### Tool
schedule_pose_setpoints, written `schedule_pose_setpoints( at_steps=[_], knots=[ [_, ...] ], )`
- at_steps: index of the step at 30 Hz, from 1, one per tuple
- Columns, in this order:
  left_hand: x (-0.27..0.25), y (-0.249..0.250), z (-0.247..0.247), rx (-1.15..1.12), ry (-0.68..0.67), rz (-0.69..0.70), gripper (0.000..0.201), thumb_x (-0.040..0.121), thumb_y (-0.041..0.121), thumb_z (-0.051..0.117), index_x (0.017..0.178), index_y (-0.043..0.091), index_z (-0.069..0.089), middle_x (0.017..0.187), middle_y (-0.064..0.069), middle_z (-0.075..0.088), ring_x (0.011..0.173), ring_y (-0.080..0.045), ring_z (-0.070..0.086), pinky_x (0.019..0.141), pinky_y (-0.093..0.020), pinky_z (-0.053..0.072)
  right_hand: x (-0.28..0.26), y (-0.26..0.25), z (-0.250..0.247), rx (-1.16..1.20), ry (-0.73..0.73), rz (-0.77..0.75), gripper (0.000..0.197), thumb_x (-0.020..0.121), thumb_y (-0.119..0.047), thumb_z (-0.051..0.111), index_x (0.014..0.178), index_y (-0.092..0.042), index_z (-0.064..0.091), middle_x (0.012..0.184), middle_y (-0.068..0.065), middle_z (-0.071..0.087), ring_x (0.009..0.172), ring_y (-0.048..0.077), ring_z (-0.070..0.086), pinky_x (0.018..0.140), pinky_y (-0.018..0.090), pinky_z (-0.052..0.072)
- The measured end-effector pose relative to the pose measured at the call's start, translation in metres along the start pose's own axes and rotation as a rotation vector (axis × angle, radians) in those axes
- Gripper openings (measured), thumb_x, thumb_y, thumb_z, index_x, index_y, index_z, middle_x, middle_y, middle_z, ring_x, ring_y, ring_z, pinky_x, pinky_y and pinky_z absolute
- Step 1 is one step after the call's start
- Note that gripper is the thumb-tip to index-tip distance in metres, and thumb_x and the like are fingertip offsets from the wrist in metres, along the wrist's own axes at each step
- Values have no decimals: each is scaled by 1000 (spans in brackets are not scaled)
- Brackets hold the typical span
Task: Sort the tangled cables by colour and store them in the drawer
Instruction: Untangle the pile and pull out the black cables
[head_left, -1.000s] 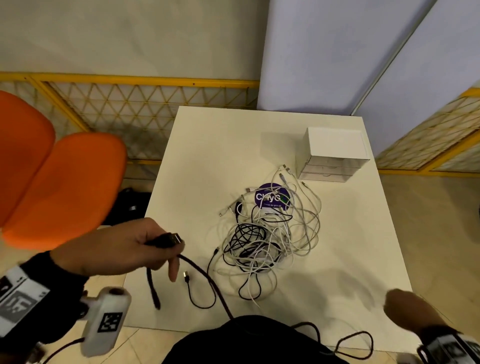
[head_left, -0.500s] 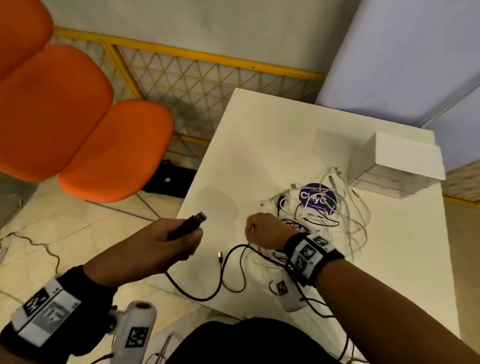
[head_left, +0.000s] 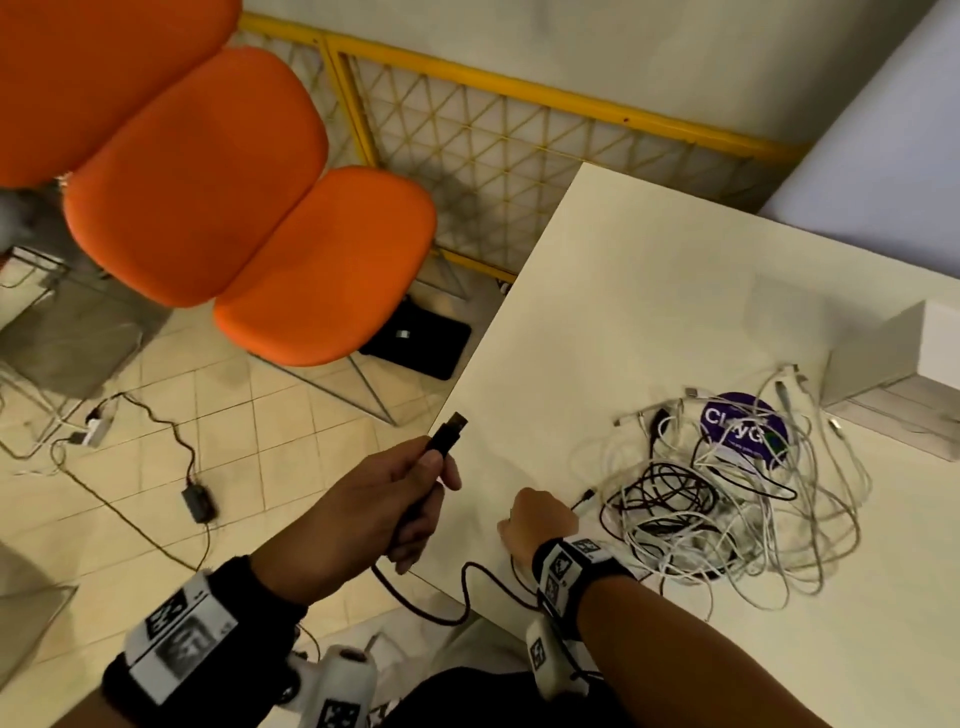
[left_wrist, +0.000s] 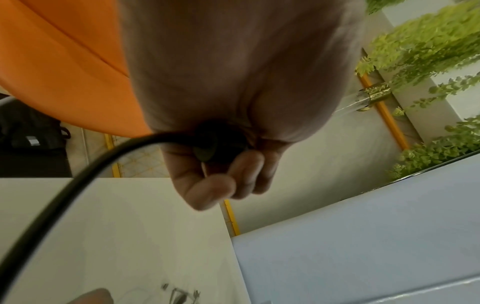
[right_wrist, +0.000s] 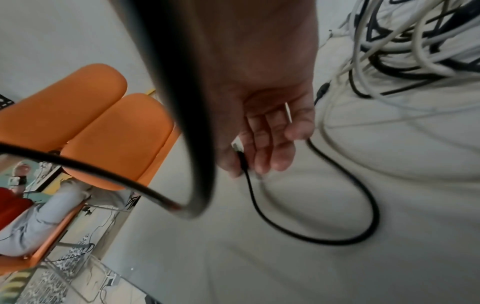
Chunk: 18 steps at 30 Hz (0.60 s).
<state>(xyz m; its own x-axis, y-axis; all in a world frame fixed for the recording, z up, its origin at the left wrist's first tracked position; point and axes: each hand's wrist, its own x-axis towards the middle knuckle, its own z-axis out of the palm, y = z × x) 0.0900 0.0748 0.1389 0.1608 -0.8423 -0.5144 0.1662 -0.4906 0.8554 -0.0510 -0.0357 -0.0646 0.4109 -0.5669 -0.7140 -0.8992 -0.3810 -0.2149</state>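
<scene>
White table (head_left: 649, 291) fills the right half of the head view; two orange chairs (head_left: 218, 182) stand off its 9 o'clock side. White drawer unit (head_left: 893, 374) sits at the table's 2 o'clock corner. Tangle of white and black cables (head_left: 727, 504) lies just beside the drawer unit, toward 7 o'clock from it, over a purple round sticker (head_left: 740, 426). Left hand (head_left: 384, 509) off the table's 8 o'clock edge, fingers curled round a black cable (head_left: 415, 603) near its USB plug (head_left: 449, 434), plug pointing up. Right hand (head_left: 537, 527) on the table at the tangle's 9 o'clock; fingers fairly straight and close together, thumb and fingers pinching a thin black cable's small plug (right_wrist: 240, 153).
</scene>
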Motion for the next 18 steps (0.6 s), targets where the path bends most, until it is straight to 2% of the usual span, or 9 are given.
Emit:
schedule_pose_setpoints(
  at_steps=[2,4,6,9,10,11,12,14,18],
  knots=[
    [5,0,2,45,24,0,36,102,33,41,95,-1,53,55,-5,36,49,-19,35,50,-31,41,-1,-4,1,-3,15,-1,21,93,-27,53,104,-12,62,109,7,68,101,26,65,72,30,44],
    [11,1,3,99,74,0,34,106,26,37,91,1,55,57,-5,40,53,-20,41,53,-29,43,-2,-4,-5,92,55,-33,20,95,-29,50,101,-12,61,107,8,68,101,28,64,73,30,42],
    [18,1,3,114,127,12,33,107,23,37,90,2,55,59,-4,41,58,-20,44,56,-25,44,-3,0,-19,307,88,-101,18,96,-28,51,86,-13,54,99,12,69,95,31,64,72,31,44],
    [34,3,9,-8,218,15,30,106,27,43,82,8,46,60,1,35,57,-19,36,59,-35,39,-16,13,-59,774,56,-170,20,97,-18,54,78,-12,48,76,16,71,73,27,70,75,44,56],
    [41,5,13,-49,251,7,31,106,28,44,80,11,43,60,2,32,56,-18,32,57,-36,37,-24,18,-75,896,69,-193,20,97,-14,54,78,-11,49,68,15,68,63,24,67,68,43,55],
    [49,8,19,-77,275,-6,33,106,30,45,78,14,40,59,2,29,54,-17,29,54,-34,34,-34,22,-92,964,104,-214,21,97,-11,55,77,-11,49,63,13,65,56,20,63,62,37,51],
    [57,12,27,-92,288,-18,34,105,32,47,76,16,38,59,3,28,53,-16,27,52,-32,31,-45,25,-107,1007,144,-237,24,96,-9,56,74,-12,50,59,11,62,52,19,58,58,31,47],
    [72,21,45,-103,284,-45,35,101,36,52,75,19,37,57,4,28,51,-14,25,49,-30,27,-71,27,-137,1063,207,-281,26,95,-9,60,70,-13,52,58,9,60,50,19,54,54,29,44],
    [94,37,88,-50,148,-11,27,94,45,60,87,20,55,59,7,38,53,-12,35,51,-31,30,-115,32,-175,1110,346,-322,20,93,-16,66,79,-4,57,60,12,65,43,19,53,43,26,41]
  ],
)
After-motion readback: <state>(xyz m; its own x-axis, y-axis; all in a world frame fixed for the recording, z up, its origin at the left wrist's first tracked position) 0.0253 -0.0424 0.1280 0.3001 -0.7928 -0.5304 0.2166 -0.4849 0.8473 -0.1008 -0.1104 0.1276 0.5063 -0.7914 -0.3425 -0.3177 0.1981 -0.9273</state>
